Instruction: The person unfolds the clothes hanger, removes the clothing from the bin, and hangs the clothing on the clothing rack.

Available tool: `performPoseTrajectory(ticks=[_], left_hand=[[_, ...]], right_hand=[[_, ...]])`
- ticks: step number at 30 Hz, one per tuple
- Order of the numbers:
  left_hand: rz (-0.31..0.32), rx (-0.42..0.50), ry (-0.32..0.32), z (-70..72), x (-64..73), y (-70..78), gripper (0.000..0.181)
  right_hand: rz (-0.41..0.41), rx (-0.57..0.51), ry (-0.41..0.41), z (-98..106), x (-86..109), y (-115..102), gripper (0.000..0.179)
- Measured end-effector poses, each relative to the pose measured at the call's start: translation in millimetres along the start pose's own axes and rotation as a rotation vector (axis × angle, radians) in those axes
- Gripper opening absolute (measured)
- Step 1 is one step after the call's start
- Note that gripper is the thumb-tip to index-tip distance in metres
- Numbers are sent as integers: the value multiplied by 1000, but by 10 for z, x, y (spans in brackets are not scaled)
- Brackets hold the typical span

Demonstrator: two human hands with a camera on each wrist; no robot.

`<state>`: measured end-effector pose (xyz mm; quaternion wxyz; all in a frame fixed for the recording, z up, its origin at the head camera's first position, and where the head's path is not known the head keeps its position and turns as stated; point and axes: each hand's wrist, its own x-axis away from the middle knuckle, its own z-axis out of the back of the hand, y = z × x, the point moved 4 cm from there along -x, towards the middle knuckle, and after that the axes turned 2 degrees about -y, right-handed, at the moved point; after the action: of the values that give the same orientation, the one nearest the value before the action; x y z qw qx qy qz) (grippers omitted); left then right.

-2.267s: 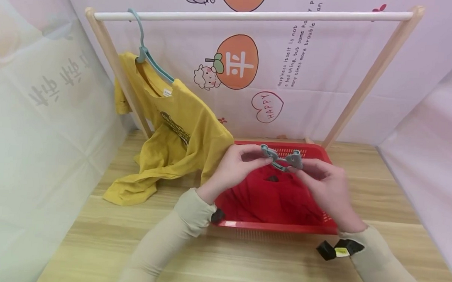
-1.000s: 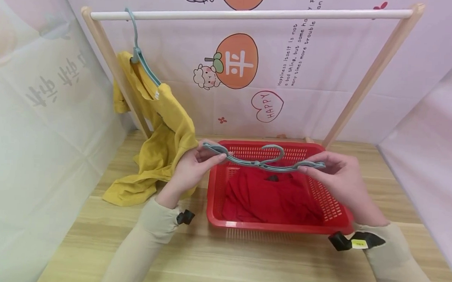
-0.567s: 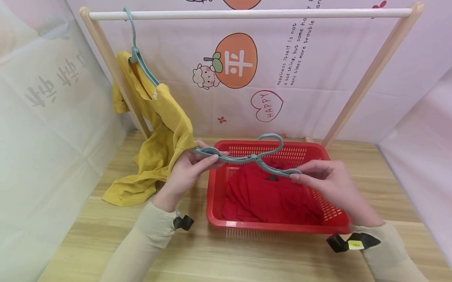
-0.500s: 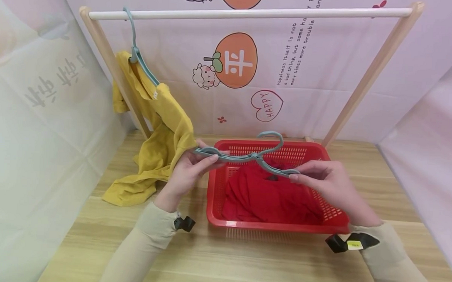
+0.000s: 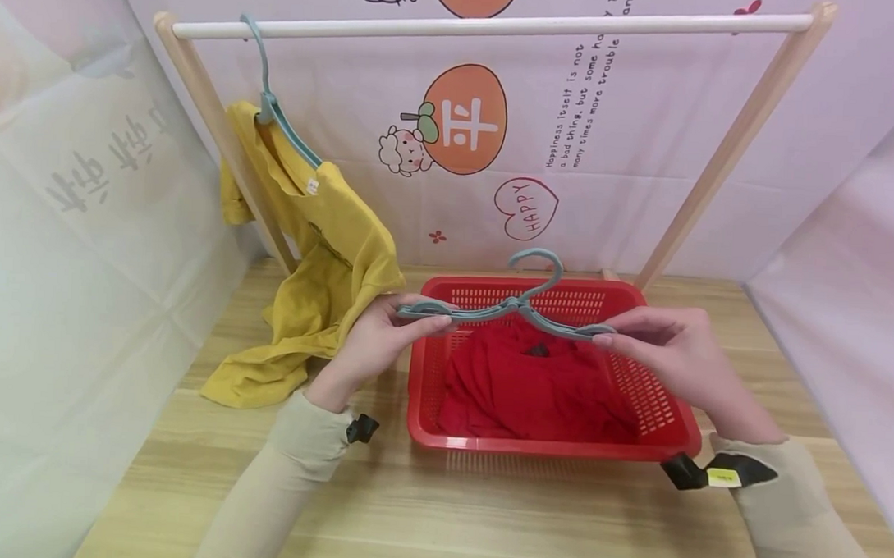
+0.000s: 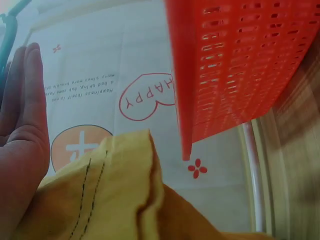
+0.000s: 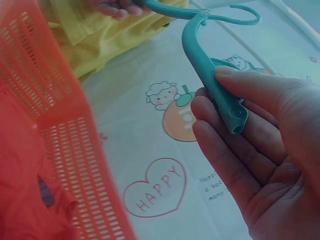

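Note:
A blue-green clothes hanger (image 5: 483, 315) hangs level above the red basket, its two arms spread and its hook pointing up. My left hand (image 5: 377, 336) pinches the hanger's left arm between thumb and fingers. At the other end, my right hand (image 5: 674, 353) pinches the right arm tip; the right wrist view shows the thumb on top and fingers beneath. Inside the basket (image 5: 544, 448) lies a bunched red garment (image 5: 539, 389). A yellow T-shirt (image 5: 345, 226) droops beside my left hand, its sleeve against the back of that hand.
The clothes rack has a white rail (image 5: 500, 26) on wooden posts (image 5: 732, 149). A second hanger (image 5: 293, 134) hooks over the rail's left end and carries the yellow T-shirt, whose lower part lies on the wooden table (image 5: 483, 518). Printed cloth walls stand behind and at both sides.
The hanger was folded up 2.3 seconds ago; now its arms are spread wide. My hands have moved apart, the left one toward the yellow T-shirt. The hook has swung upright.

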<state>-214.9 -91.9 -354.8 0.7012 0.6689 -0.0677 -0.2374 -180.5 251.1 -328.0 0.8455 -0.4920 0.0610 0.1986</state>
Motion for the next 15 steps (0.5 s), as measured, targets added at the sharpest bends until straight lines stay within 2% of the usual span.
performPoseTrajectory(ticks=[2,4,9,15], left_hand=[[0,-35,6,8,-1,4,22],[-9,-30,14,2,-2,1,21],[-64,59,35,-41,-3,-28,21],[-112,130,62,-88,-11,-83,23]], right_hand=[[4,16,2,24,-8,-24,16],[-6,31,6,36,-16,-38,16],[-43,29,32,19,-24,-26,15],[-24,-119,48,-61,-56,47,17]])
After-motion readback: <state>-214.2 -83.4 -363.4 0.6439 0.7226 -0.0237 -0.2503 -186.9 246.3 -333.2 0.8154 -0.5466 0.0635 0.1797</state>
